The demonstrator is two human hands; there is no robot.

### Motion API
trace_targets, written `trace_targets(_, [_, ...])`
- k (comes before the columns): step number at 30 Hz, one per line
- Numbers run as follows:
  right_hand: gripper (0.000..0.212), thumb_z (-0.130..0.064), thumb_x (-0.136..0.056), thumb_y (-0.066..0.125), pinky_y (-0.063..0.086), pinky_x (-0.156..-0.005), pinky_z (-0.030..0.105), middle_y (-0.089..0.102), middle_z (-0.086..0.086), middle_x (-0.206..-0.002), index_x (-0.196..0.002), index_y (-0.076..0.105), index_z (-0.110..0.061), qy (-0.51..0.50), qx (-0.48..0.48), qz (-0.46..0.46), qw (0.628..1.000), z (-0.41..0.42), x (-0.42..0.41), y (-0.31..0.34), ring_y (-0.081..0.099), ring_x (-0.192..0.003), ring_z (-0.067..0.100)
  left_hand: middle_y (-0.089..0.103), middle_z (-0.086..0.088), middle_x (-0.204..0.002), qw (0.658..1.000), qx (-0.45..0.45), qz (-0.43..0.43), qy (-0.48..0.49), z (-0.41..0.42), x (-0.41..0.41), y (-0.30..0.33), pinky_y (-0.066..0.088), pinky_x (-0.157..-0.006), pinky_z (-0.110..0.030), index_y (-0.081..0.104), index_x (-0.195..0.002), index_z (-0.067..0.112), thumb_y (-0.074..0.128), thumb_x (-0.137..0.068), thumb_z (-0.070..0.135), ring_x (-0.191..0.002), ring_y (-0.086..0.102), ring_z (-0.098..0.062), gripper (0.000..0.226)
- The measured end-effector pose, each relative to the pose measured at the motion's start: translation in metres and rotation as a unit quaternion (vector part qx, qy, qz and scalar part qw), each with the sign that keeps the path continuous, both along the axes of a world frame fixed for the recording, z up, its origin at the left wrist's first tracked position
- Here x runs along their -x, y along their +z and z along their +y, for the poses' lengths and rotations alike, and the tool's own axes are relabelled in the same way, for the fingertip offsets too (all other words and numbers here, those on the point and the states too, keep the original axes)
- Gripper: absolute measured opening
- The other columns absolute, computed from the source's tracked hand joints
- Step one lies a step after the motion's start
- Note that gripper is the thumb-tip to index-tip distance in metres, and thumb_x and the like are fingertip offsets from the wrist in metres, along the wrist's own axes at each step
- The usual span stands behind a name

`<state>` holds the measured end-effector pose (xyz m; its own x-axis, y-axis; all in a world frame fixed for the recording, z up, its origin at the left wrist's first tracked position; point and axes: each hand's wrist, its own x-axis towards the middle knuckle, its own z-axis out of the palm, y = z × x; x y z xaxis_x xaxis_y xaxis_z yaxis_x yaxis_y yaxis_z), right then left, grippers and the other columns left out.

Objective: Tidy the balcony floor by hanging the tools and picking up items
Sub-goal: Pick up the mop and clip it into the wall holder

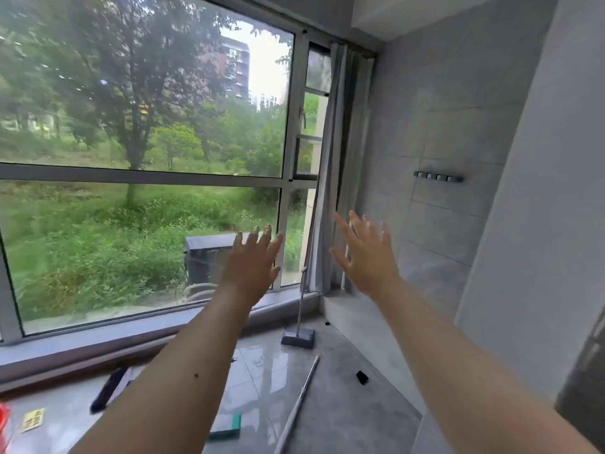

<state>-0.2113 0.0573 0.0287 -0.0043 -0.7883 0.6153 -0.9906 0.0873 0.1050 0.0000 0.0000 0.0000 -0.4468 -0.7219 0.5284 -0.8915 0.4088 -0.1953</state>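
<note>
Both arms stretch out in front of me at window height. My left hand (253,262) has spread, straight fingers and holds nothing. My right hand (365,253) is likewise flat and empty. On the grey tiled floor below, a dustpan (298,335) stands by the window sill with its long handle upright. A metal pole (299,404) lies diagonally on the tiles. A green-edged sponge pad (229,425) lies near the pole's lower end. A dark brush-like tool (109,389) lies under my left forearm. A hook rail (438,176) is fixed on the right wall.
A small black piece (361,377) and a tinier one (326,322) lie near the right wall. A yellow label (32,419) and something red (4,421) sit at the far left. A grey curtain (337,165) hangs in the corner beside the large window (140,178).
</note>
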Motion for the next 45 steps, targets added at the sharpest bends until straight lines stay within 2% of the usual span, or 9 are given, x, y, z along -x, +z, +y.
trace_targets(6, [0.065,-0.049,-0.097,0.036,0.006,-0.120,0.049,0.019,0.004,-0.160,-0.152,0.005,-0.031,-0.001,-0.077,-0.026,0.997,-0.018,0.022,-0.051,0.019,-0.148,0.026,0.008,-0.008,-0.160,0.997,-0.070,-0.032,-0.004,-0.015,0.031,-0.042,0.012,-0.120,-0.049,0.007,-0.152,0.018,0.037,-0.098,0.040,-0.148,0.010,-0.027,0.066])
trace_targets(12, [0.063,-0.046,-0.098,0.038,0.008,-0.120,0.048,0.023,0.003,-0.159,-0.152,0.011,-0.029,0.006,-0.127,-0.056,0.990,-0.062,0.039,-0.091,0.019,-0.148,0.023,0.008,-0.009,-0.161,0.993,-0.101,-0.060,-0.011,-0.057,0.058,-0.081,0.014,-0.119,-0.049,0.008,-0.152,0.017,0.036,-0.098,0.039,-0.148,0.011,-0.028,0.065])
trace_targets(23, [0.062,-0.043,-0.097,0.041,0.015,-0.119,0.043,0.027,0.000,-0.157,-0.151,0.016,-0.025,0.006,-0.210,-0.089,0.974,-0.197,0.077,-0.152,0.024,-0.146,0.017,0.016,-0.010,-0.159,0.983,-0.175,-0.052,-0.019,-0.194,0.102,-0.147,0.020,-0.118,-0.046,0.015,-0.151,0.015,0.041,-0.096,0.038,-0.146,0.019,-0.028,0.064])
trace_targets(32, [0.061,-0.042,-0.097,0.040,0.020,-0.117,0.040,0.032,0.001,-0.154,-0.151,0.019,-0.023,-0.016,-0.276,-0.100,0.956,-0.274,0.134,-0.212,0.030,-0.142,0.017,0.012,-0.006,-0.161,0.971,-0.227,-0.067,-0.034,-0.270,0.151,-0.203,0.021,-0.119,-0.043,0.014,-0.152,0.017,0.040,-0.096,0.040,-0.147,0.017,-0.024,0.066])
trace_targets(39, [0.054,-0.039,-0.095,0.046,0.031,-0.107,0.037,0.045,0.000,-0.144,-0.144,0.032,-0.022,0.031,-0.313,-0.104,0.944,-0.371,0.186,-0.257,0.043,-0.132,0.022,0.018,-0.006,-0.159,0.963,-0.266,-0.047,0.007,-0.348,0.203,-0.250,0.025,-0.116,-0.042,0.019,-0.150,0.017,0.043,-0.096,0.038,-0.145,0.022,-0.025,0.063])
trace_targets(45, [0.057,-0.039,-0.096,0.045,0.033,-0.109,0.037,0.044,0.001,-0.146,-0.147,0.028,-0.021,0.074,-0.371,-0.084,0.922,-0.467,0.228,-0.298,0.040,-0.134,0.022,0.023,-0.005,-0.157,0.946,-0.316,-0.020,0.070,-0.422,0.253,-0.292,0.028,-0.112,-0.040,0.021,-0.148,0.016,0.042,-0.096,0.038,-0.142,0.026,-0.025,0.060])
